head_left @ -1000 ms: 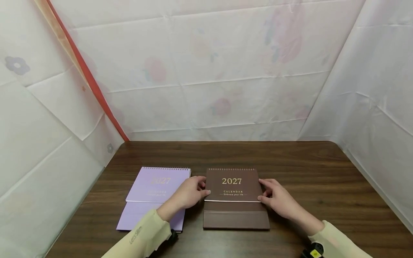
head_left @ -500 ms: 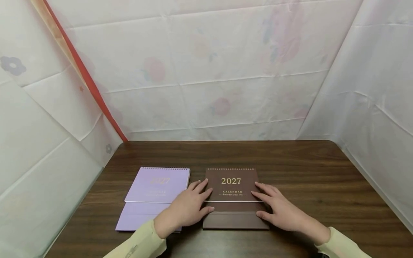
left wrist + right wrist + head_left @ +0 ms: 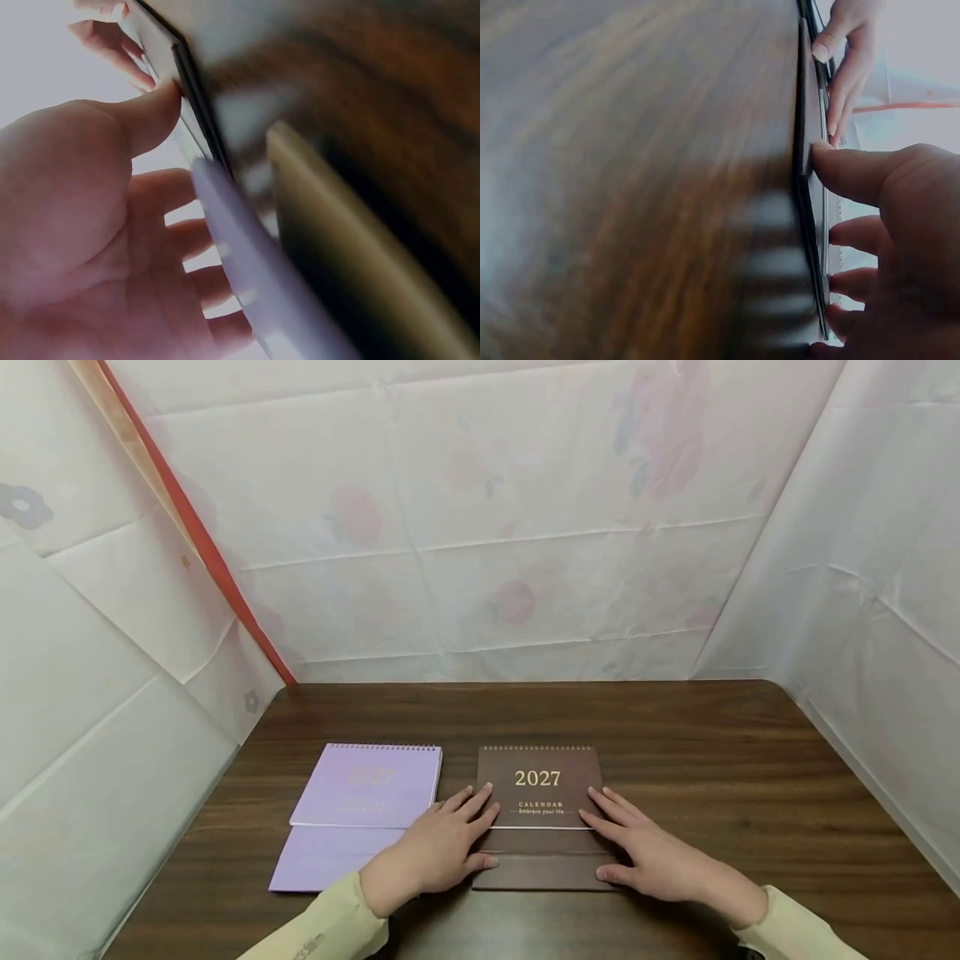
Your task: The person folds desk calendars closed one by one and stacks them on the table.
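A brown 2027 desk calendar (image 3: 537,787) lies flat on the table, its wire binding at the far edge and a plain flap at the near side. My left hand (image 3: 435,852) rests its spread, fairly straight fingertips on the calendar's left edge, the thumb on the lower flap. On the opposite edge, the fingers of my right hand (image 3: 663,856) touch the cover and its thumb touches the flap. Left of it lies a purple calendar (image 3: 360,787), its lower right corner hidden behind my left hand. In the right wrist view, the brown calendar (image 3: 810,135) shows edge-on under both thumbs.
The dark wood-grain table (image 3: 750,760) carries both calendars, with a narrow strip between them. A white patterned cloth (image 3: 465,527) hangs behind and along both sides. A red strip (image 3: 195,527) runs down the left corner. A blurred tan edge (image 3: 360,247) shows in the left wrist view.
Both hands have gone from touching the brown calendar's sides to lying with spread fingers over its edges, and have slid slightly nearer the front. The calendars stay in place.
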The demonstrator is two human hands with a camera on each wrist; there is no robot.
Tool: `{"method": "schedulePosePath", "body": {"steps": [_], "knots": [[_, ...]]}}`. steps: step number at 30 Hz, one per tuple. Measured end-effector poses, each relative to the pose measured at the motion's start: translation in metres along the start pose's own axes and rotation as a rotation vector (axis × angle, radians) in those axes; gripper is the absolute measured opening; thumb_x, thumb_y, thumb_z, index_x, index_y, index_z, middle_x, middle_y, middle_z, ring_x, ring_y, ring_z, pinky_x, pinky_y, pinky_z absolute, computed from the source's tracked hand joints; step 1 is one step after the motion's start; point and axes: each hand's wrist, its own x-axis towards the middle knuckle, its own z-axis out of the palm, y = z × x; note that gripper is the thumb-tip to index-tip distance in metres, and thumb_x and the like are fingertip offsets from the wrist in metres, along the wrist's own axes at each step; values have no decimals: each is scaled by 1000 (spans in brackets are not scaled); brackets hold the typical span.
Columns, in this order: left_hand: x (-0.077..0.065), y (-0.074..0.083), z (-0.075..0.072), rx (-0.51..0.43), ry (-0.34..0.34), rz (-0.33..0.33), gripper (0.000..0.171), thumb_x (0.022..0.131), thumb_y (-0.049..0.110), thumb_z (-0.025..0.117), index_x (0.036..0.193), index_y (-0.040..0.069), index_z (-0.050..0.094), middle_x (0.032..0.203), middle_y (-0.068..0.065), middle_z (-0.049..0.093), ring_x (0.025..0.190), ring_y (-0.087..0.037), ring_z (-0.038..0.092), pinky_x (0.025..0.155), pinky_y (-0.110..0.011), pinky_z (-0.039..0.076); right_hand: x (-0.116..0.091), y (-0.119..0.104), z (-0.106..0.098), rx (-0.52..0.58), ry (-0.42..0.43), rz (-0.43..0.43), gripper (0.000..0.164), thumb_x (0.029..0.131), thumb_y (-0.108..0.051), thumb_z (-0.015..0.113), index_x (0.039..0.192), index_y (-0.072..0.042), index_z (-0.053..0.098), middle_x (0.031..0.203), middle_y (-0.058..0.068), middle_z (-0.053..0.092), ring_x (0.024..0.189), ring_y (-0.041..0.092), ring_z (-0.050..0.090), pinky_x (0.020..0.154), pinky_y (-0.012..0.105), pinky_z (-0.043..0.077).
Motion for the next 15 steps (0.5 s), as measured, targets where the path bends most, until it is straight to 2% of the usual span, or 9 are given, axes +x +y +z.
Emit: {"method": "schedulePosePath", "body": {"steps": [8,12,15], "knots": [[-2,3,-1,10,-25,-35,68,98,57,49,155,21,39,163,-4,24,144,-34,30,105,-56,38,0,0,-6,43,-49,-10,71,96,-40,64,152,-5,39,162,22,16,146,48,11,106,72,21],[-2,5,-1,15,-19,-29,68,99,57,49,155,20,39,163,-5,25,143,-35,32,107,-55,36,-2,0,-4,54,-15,-6,71,94,-36,69,152,-5,41,162,21,19,146,47,13,106,71,21],[-2,6,-1,10,-11,-32,67,98,57,50,154,19,41,162,-10,26,142,-37,34,107,-55,36,-4,-1,-1,53,29,1,71,92,-36,72,150,-5,44,161,22,20,145,48,16,106,67,26]]}}
